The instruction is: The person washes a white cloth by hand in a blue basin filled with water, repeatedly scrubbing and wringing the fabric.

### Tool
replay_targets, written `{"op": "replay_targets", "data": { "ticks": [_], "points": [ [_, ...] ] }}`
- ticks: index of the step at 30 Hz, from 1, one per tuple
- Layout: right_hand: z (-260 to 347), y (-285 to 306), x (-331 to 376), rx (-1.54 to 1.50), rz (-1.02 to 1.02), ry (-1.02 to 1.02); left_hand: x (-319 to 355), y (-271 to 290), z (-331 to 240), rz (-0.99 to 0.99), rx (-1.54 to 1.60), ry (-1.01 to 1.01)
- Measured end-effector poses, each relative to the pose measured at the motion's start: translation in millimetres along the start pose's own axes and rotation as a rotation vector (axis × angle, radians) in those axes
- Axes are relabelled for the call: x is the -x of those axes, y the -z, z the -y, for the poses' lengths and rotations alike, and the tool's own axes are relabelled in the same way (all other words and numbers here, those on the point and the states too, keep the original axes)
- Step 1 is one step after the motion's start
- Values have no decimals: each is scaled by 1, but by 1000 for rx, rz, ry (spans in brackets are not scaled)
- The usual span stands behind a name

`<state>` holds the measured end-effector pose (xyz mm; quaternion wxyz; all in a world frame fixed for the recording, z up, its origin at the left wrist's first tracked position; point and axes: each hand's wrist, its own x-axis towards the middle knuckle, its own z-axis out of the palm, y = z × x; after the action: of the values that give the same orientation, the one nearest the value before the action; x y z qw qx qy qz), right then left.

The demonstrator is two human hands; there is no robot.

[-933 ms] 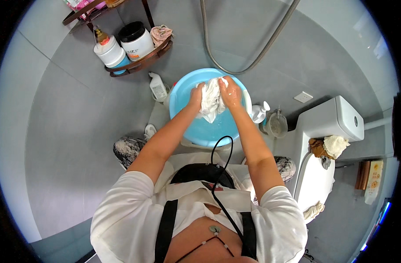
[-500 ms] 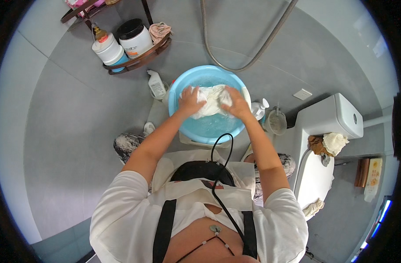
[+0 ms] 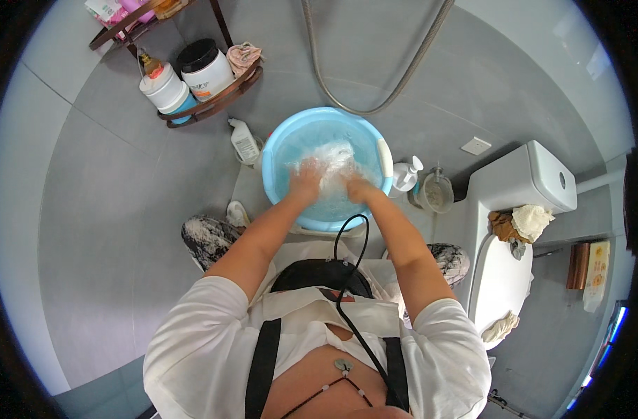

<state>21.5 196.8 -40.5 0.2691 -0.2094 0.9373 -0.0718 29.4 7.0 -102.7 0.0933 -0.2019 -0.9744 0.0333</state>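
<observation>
A light blue basin (image 3: 277, 202) of water stands in front of me. In it a white cloth (image 3: 336, 152) lies under the churning surface, its outline broken up by bubbles and splashes. My left hand (image 3: 306, 176) is in the water at the cloth's left side, closed on it, though the fingers are blurred. On the opposite side my right hand (image 3: 357, 187) also dips in, closed on the cloth's near right part; water hides its fingertips.
Left of the basin stands a white bottle (image 3: 244, 142); a white pump bottle (image 3: 405, 176) and a clear container (image 3: 438, 194) are on its right. A corner shelf (image 3: 214, 105) holds tubs. Above hangs a metal hose (image 3: 396, 91). The toilet (image 3: 500, 279) carries several cloths.
Both hands have gone down into the water and closer to each other, taking the white cloth from above the surface to below it. The water now splashes around them.
</observation>
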Motion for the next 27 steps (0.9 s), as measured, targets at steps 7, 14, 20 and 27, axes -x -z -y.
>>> {"op": "replay_targets", "data": {
  "ticks": [7,14,20,27],
  "points": [
    [-13,37,11,-10,-283,-65,-39,96,10,817,236,90],
    [9,135,46,-747,-566,251,-59,86,29,26,719,144],
    [18,159,61,-1326,-583,380,-78,119,14,199,980,88],
    [-19,126,50,-497,-803,151,-87,114,53,-141,1073,246]
  ]
}}
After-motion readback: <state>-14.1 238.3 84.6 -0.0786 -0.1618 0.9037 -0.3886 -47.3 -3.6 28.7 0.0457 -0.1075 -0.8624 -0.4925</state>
